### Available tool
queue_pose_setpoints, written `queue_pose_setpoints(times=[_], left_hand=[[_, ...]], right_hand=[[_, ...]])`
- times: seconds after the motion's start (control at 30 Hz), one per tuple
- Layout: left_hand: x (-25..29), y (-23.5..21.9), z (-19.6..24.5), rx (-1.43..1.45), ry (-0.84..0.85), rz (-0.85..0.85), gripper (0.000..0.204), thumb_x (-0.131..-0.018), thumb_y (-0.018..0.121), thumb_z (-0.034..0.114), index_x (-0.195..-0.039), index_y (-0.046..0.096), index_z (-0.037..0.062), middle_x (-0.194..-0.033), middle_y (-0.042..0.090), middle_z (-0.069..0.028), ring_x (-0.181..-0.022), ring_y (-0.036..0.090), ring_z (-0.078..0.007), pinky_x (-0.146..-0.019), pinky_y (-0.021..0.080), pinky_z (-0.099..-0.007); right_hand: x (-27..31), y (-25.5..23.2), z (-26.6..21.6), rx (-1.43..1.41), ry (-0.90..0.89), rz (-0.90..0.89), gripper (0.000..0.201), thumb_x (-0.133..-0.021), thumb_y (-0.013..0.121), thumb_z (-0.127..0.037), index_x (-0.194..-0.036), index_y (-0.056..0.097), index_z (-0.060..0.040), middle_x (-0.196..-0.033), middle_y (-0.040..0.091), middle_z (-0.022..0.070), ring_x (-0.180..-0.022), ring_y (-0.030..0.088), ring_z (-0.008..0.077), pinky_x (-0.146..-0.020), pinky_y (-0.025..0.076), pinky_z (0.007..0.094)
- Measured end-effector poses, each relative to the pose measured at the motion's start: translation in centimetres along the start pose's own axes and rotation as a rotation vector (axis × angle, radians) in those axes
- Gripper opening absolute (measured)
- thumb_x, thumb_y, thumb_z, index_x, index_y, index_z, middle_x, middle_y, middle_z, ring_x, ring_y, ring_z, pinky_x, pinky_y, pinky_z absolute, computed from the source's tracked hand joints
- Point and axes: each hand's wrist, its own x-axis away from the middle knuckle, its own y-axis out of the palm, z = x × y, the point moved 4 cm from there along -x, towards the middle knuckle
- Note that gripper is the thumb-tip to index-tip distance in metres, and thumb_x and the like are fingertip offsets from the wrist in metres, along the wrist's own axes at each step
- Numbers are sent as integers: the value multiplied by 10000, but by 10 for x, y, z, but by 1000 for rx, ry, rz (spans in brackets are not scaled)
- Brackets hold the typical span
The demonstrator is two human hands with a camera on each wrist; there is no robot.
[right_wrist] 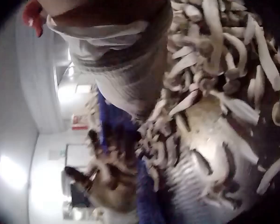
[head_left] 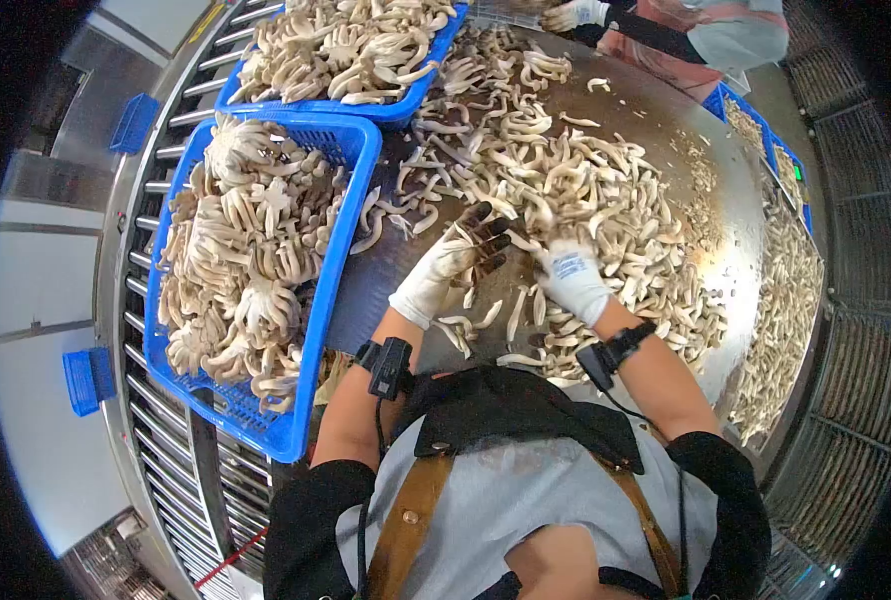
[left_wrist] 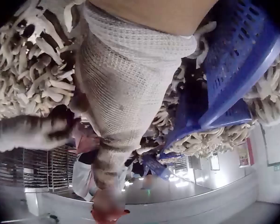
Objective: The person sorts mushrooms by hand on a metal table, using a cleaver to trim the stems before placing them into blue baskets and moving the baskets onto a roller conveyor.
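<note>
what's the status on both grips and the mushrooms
Left grip, fingers spread; right grip blurred, hold unclear. Mushrooms heaped loose on the table. Near blue basket to the left, apart from both grips.

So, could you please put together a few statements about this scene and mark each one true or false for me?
1. Loose mushrooms lie spread over the metal table. True.
2. The blue basket nearest the person is empty. False: the near blue basket is heaped with mushroom clumps.
3. The person's left grip is closer to that basket than the right grip is. True.
4. Both of the person's grips are bare. False: both wear pale gloves.
5. Metal rollers run along the person's right side. False: the rollers are on the left.
6. Another person is at the far side of the table. True.
</note>
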Motion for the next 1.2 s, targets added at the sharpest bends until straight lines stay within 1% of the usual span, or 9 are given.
queue_pose_setpoints(times=[0.23, 0.4, 0.5, 0.6, 0.7, 0.8, 0.97, 1.1, 1.2], left_hand=[[26, 35, -38, -67, -132, -41, 1068, -741, 682, 638, -1518, 170, 115, -1349, 483, -101, -1215, 503, -200, -930, 489, -322], [65, 34, -40, -681, -247, -56, 1190, -648, 813, 491, -1511, 123, 49, -1512, 236, -203, -1377, 292, -325, -1082, 337, -448], [116, -26, -26, -1683, -110, 183, 1236, -559, 871, 431, -1503, 168, 54, -1510, 181, -266, -1372, 236, -457, -1144, 225, -501], [131, -40, -61, -2004, -178, 182, 1145, -506, 868, 489, -1431, 338, 73, -1492, 216, -272, -1376, 163, -495, -1118, 148, -607], [110, -69, -66, -2078, -156, 415, 1135, -513, 842, 559, -1413, 366, 58, -1482, 226, -274, -1368, 178, -493, -1085, 162, -655], [70, -106, -37, -2026, -56, 817, 1244, -539, 836, 558, -1473, 220, 14, -1490, 191, -308, -1380, 165, -483, -1137, 179, -548], [-25, -132, -12, -1795, 123, 1139, 1048, -713, 772, 485, -1474, 212, 31, -1421, 269, -381, -1326, 280, -506, -1117, 233, -532], [-125, -96, -49, -1509, 207, 873, 698, -809, 690, 303, -1393, 397, 57, -1323, 443, -247, -1043, 581, -358, -813, 525, -471], [-154, -36, -58, -1368, -27, 525, 851, -882, 511, 531, -1487, 209, 15, -1459, 322, -310, -1368, 308, -431, -1120, 270, -416]], right_hand=[[39, -41, -60, -1269, -59, 485, 487, -832, 662, -173, -1247, 470, -6, -1095, 585, 209, -1055, 581, 329, -931, 445, 391], [171, 7, 1, -1613, 469, 89, 438, -852, 647, -142, -1249, 517, -11, -1056, 624, 164, -894, 634, 222, -744, 522, 330], [314, 48, 58, -508, 268, 153, 529, -841, 604, -80, -1327, 429, 35, -1166, 593, 215, -999, 623, 348, -807, 522, 374], [357, 72, 45, -129, 679, 160, 573, -779, 659, -119, -1299, 467, 28, -1130, 587, 223, -1035, 593, 392, -860, 508, 375], [245, 105, -25, -501, 327, -311, 369, -810, 609, -121, -1168, 559, -43, -1137, 591, 180, -1045, 593, 314, -867, 504, 376], [138, 124, -120, -304, -540, 349, 197, -835, 579, -181, -1005, 672, -146, -1228, 615, 117, -1063, 617, 257, -939, 490, 379], [10, 111, -121, -60, -683, 129, 201, -833, 523, -248, -943, 685, -204, -1109, 647, 70, -1035, 587, 251, -950, 443, 479], [-69, 183, -24, -398, -171, 339, 349, -913, 447, -388, -1005, 668, -134, -1090, 641, 85, -1030, 570, 265, -1029, 359, 495], [-80, 152, 63, 8, -44, 311, 254, -905, 511, -263, -994, 684, -101, -1053, 648, 133, -992, 605, 290, -971, 439, 418]])
